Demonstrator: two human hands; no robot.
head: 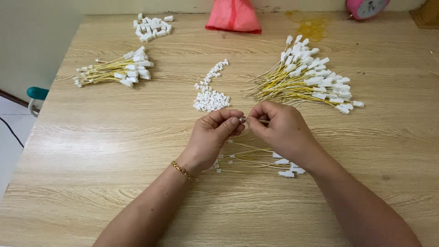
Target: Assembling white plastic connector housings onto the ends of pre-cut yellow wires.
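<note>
My left hand (214, 132) and my right hand (279, 128) meet over the middle of the wooden table (91, 151). Between the fingertips I pinch a small white plastic connector (243, 119) on the end of a thin yellow wire (263, 121); the left fingers grip the connector, the right fingers hold the wire. Below the hands lies a small group of yellow wires with white plugs (260, 160). Just beyond the left hand sits a heap of tiny white connectors (210, 98).
A large fan of yellow wires with white plugs (311, 80) lies at the right, a smaller bundle (116, 71) at the left. White plugs (153, 26) are piled far left. A red bag (234, 16) and pink clock (366, 7) stand at the back edge.
</note>
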